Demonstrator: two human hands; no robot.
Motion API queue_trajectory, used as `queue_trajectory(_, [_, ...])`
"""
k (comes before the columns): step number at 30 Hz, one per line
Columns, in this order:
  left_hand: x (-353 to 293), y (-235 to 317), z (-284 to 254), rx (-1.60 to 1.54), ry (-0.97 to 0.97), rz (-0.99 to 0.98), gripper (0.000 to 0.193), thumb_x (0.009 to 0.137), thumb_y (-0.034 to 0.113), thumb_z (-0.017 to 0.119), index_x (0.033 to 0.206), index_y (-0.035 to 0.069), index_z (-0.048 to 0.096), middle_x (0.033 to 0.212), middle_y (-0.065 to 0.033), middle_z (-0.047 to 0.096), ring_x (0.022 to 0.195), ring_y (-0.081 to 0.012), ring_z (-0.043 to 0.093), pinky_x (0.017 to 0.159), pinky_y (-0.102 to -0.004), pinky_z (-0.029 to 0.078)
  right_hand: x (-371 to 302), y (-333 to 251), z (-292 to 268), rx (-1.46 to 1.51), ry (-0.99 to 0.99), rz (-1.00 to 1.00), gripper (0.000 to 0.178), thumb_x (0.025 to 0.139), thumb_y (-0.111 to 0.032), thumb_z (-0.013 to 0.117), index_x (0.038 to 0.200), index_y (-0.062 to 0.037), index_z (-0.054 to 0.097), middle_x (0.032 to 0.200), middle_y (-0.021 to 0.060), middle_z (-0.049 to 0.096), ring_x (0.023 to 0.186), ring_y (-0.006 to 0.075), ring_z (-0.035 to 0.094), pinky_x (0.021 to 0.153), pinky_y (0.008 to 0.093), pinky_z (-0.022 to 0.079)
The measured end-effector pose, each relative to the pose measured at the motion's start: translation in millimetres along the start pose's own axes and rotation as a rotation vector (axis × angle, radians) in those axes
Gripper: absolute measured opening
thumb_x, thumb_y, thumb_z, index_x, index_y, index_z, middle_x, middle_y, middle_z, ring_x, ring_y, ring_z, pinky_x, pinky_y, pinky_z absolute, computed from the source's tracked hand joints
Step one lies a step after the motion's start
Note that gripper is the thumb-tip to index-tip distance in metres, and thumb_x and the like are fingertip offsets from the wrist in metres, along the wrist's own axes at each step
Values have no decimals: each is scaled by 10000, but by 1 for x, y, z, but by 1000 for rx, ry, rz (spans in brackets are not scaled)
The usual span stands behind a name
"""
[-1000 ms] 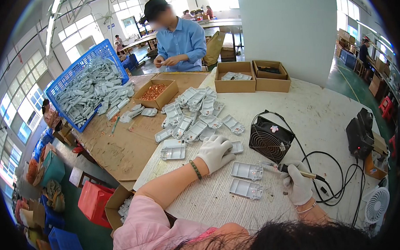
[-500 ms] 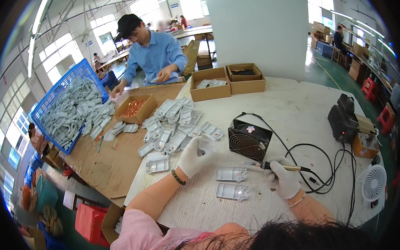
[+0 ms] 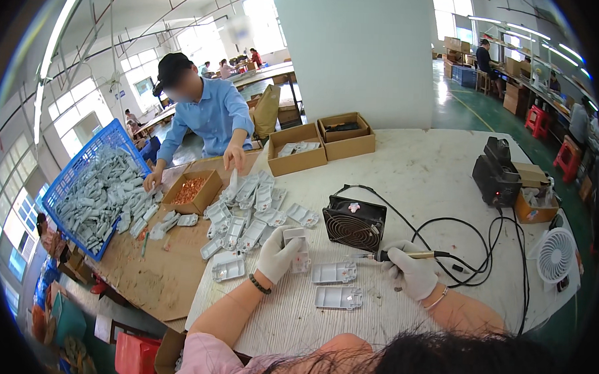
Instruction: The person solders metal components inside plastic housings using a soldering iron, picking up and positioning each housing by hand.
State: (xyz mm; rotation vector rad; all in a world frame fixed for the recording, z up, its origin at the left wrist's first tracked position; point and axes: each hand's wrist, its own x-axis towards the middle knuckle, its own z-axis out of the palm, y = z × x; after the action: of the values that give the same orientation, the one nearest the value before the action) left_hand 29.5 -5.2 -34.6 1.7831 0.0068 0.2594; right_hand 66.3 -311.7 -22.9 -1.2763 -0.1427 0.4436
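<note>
At nine o'clock from the middle of the view, far out, a blue plastic crate [image 3: 84,156] full of small grey parts [image 3: 88,203]. Closer in, a cardboard box [image 3: 210,197] of copper-coloured bits [image 3: 189,188]. At eight, a messy pile of plastic trays [image 3: 250,235]. Near half past six, holds a grey plastic tray [image 3: 301,261] up on end in the left hand [image 3: 277,257], glove bent closed around it. At five, just beside, two flat grey trays [image 3: 336,273], one below the other. At four, a square black fan [image 3: 354,227]; farther out, grips a soldering iron [image 3: 381,256] in the right hand [image 3: 412,273], fingers curled shut, tip toward nine, close to the upper flat tray. Cannot tell about any touch there. Seems like getting a tray ready for the iron. Next, probably calls for laying the held tray flat, then a careful touch with the tip.
</note>
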Motion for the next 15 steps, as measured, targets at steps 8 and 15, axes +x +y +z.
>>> queue_trajectory(8, [3,-10,-2,-75,191,36,291,801,69,566,1080,11,508,988,-56,569,857,-87,527,726,-232,457,3,3,-2,-6,-11,0,119,890,-161,531,948,-60,556,704,33,598,521,47,520,432,199,425])
queue_trajectory(15, [-1,-2,9,418,240,113,203,780,147,647,847,17,506,665,-46,534,611,-110,513,567,-275,433,-1,-1,1,30,-4,19,114,898,-154,515,946,-61,560,707,38,609,515,49,527,430,194,426])
